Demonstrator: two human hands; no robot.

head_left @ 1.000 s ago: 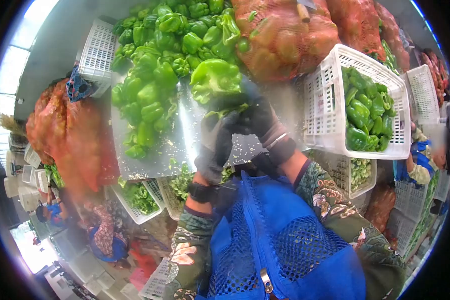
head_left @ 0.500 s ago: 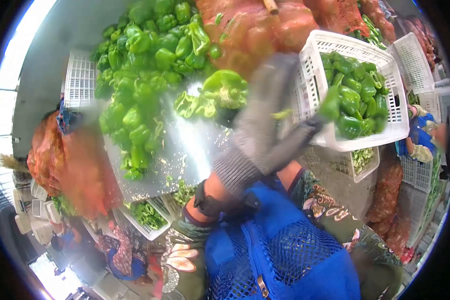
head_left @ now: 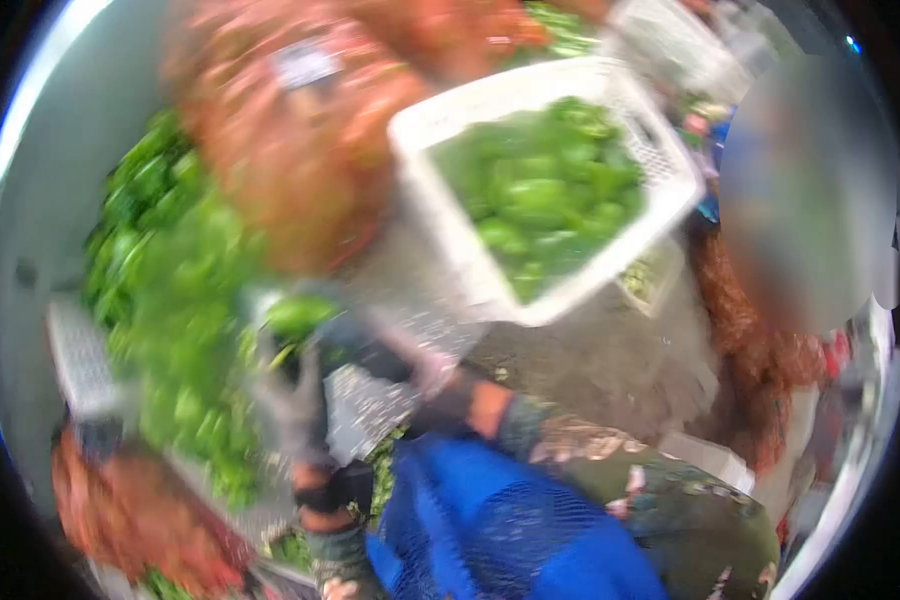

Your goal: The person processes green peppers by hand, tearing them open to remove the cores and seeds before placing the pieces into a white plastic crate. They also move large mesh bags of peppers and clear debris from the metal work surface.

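Motion blurs the whole view. My left hand (head_left: 292, 400), in a grey glove, is at the lower left of centre, its fingers around the lower side of a green pepper (head_left: 302, 314). My right hand (head_left: 400, 352), in a dark and grey glove, reaches in from the right close beside that pepper; its fingertips are smeared, and whether it holds anything cannot be made out. Under the hands lies a metal table (head_left: 365, 405) strewn with small pale bits. A large heap of green peppers (head_left: 185, 350) lies left of my hands.
A white crate (head_left: 425, 215) full of green peppers stands right of centre. Red mesh sacks (head_left: 290, 140) lie behind, with another sack (head_left: 140, 510) at lower left. A white basket (head_left: 82, 360) stands at the left edge. Grey floor (head_left: 590, 360) shows below the crate.
The view has swung to the right. My hands have moved from beside the crate to the heap's edge and are no longer crossed. The pepper at my right hand near the crate is gone from there.
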